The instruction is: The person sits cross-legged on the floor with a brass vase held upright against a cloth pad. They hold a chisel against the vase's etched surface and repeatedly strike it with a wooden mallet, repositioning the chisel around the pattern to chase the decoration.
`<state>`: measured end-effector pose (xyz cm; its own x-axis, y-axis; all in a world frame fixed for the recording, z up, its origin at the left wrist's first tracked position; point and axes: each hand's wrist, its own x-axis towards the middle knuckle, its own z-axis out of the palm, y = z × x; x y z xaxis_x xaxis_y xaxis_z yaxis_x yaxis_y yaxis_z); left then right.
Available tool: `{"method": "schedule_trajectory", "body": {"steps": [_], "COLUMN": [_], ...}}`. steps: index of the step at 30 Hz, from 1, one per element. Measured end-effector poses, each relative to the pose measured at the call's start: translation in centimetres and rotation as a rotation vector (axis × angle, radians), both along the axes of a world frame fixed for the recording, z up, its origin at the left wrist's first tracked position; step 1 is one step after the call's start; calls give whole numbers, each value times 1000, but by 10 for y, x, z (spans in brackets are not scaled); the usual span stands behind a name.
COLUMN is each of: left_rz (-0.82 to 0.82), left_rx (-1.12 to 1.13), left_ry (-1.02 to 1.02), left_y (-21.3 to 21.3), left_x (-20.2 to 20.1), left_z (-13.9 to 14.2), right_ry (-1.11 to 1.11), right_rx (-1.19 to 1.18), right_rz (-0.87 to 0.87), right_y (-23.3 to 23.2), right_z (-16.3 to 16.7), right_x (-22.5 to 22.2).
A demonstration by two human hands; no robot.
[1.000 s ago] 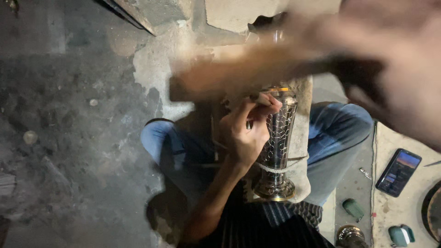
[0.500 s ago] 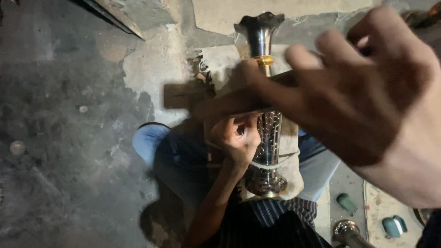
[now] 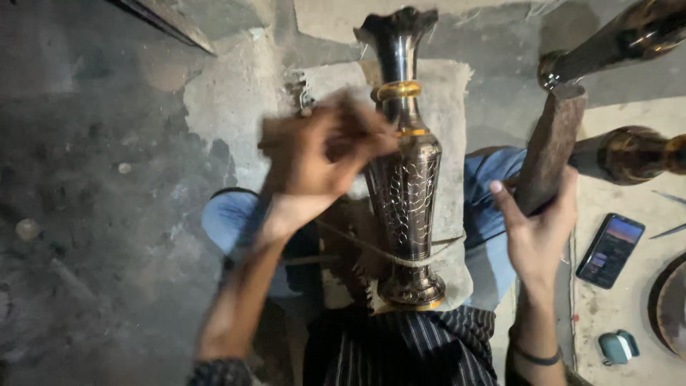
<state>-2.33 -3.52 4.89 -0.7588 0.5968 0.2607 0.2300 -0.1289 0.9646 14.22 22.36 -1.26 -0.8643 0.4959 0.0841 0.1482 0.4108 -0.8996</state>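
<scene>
Head view: I am seeing the left hand (image 3: 318, 161) closing on a thin tool whose tip is meeting the vase (image 3: 407, 179) near its neck. The vase is lying across the lap, tied down by a cord (image 3: 400, 256). The right hand (image 3: 537, 229) is gripping a wooden mallet (image 3: 549, 146). I judge the engraving partly done: the body is carrying pattern, the neck is looking plain. I am counting three vases, one mallet, one phone (image 3: 609, 250).
</scene>
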Motion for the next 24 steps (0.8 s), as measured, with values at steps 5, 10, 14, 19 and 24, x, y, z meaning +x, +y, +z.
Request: {"method": "schedule_trajectory", "body": {"steps": [5, 10, 14, 19, 24], "left_rz": [-323, -609, -665, -773, -748], "left_rx": [-318, -430, -411, -532, -627], "left_ry": [465, 386, 432, 387, 479], "left_y": [48, 82, 100, 107, 108], "left_x": [-29, -36, -41, -47, -42], "left_z": [14, 0, -6, -8, -2], "right_ry": [-188, -117, -120, -95, 56], "right_rx": [-162, -130, 62, -86, 30], "right_rz": [-131, -37, 49, -24, -33], "right_y": [-5, 2, 5, 7, 23], "right_z": [-41, -48, -41, -27, -9], "right_x": [27, 40, 41, 36, 30]}}
